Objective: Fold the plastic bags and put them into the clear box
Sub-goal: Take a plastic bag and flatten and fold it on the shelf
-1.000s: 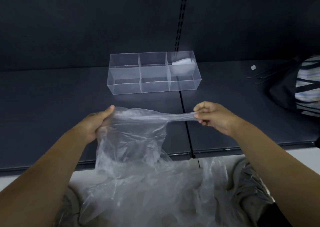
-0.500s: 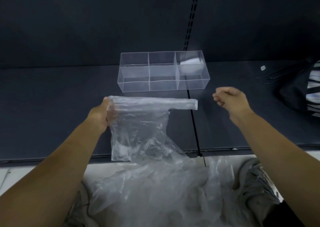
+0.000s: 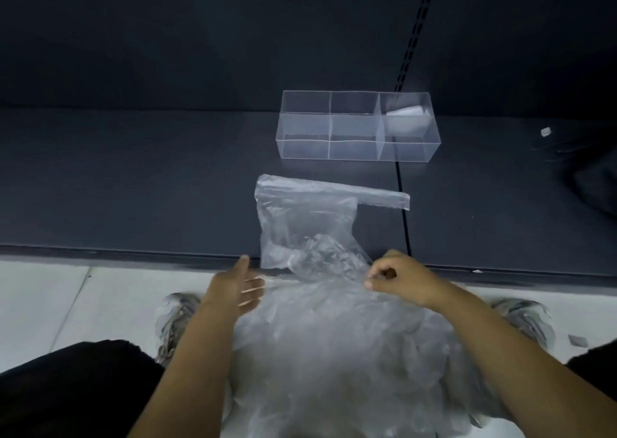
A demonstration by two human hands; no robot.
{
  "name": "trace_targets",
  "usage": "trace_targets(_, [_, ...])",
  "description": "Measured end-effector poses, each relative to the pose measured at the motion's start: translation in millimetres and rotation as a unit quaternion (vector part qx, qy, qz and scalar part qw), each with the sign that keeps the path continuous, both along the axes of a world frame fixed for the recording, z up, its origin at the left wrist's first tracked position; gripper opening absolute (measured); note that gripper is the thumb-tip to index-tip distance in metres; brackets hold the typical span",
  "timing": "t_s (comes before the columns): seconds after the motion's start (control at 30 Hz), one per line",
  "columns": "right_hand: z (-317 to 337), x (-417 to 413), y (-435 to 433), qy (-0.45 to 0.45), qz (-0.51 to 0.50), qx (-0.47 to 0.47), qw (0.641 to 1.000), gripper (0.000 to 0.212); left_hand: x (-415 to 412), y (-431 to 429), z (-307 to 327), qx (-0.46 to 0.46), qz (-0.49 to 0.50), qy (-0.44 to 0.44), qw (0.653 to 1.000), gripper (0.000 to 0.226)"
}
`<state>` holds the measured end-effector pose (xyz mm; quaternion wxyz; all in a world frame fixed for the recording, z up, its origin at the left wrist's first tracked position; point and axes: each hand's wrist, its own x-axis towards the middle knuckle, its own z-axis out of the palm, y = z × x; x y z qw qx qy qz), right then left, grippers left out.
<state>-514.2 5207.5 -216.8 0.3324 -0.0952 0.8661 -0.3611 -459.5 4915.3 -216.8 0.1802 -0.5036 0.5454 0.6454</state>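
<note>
- The left hand (image 3: 237, 289) sits low at the near edge of the dark shelf (image 3: 133, 183), palm open and fingers spread, thumb up. It holds nothing; its fingertips reach toward the left margin of the heap of plastic bags (image 3: 337, 347) lying between the person's knees.
- That heap is large and crumpled, so by my reading most of the folding is yet to be done.
- Just beyond the hands, one plastic bag (image 3: 300, 223) lies spread on the shelf, its lower end hanging at the shelf's front edge and touching the heap. Its top is laid into a narrow band, with a strip (image 3: 384, 198) jutting out to the right. It looks laid out for folding, not finished.
- The right hand (image 3: 397, 279) is curled nearly closed on the top of the heap, thumb and forefinger pinched together; it seems to nip a bit of film, though the clear plastic makes that hard to confirm.
- Farther back on the shelf stands the clear box (image 3: 354, 152), well apart from both hands, with three compartments across. The left and middle ones look empty; the right one holds a pale shape (image 3: 405, 116), likely one folded bag, so the task seems barely started.
</note>
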Motion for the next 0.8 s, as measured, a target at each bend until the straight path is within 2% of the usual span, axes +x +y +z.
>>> trace_targets(0.1, [7, -4, 5, -0.003, -0.04, -0.035, 0.999, 0.031, 1, 5, -4, 0.174, 0.023, 0.011, 0.984, 0.056])
trace_targets(0.13, [9, -6, 8, -0.012, -0.05, -0.043, 0.998, 0.035, 0, 6, -6, 0.205, 0.031, 0.016, 0.978, 0.057])
trace_targets(0.23, [12, -12, 19, -0.04, -0.058, -0.044, 0.997, 0.037, -3, 7, -8, 0.246, 0.042, 0.02, 0.968, 0.048])
trace_targets(0.3, [14, -15, 25, -0.051, -0.054, -0.038, 0.997, 0.037, -7, 10, -5, 0.263, 0.041, 0.024, 0.964, 0.034])
trace_targets(0.37, [15, -18, 31, -0.062, -0.064, -0.039, 0.995, 0.037, -11, 14, 0, 0.26, 0.035, 0.028, 0.964, 0.02])
trace_targets(0.43, [15, -22, 38, -0.074, -0.1, -0.047, 0.991, 0.034, -15, 18, 2, 0.241, 0.059, 0.035, 0.968, 0.015])
trace_targets(0.53, [17, -29, 53, -0.069, -0.161, -0.058, 0.983, 0.037, -16, 18, 1, 0.193, 0.114, 0.06, 0.973, 0.016])
trace_targets(0.63, [20, -32, 65, -0.06, -0.2, -0.051, 0.977, 0.039, -14, 18, -1, 0.153, 0.123, 0.074, 0.978, 0.021])
trace_targets(0.8, [17, -23, 70, -0.099, -0.33, -0.102, 0.933, 0.025, -9, 22, -6, 0.112, 0.08, 0.062, 0.989, 0.015])
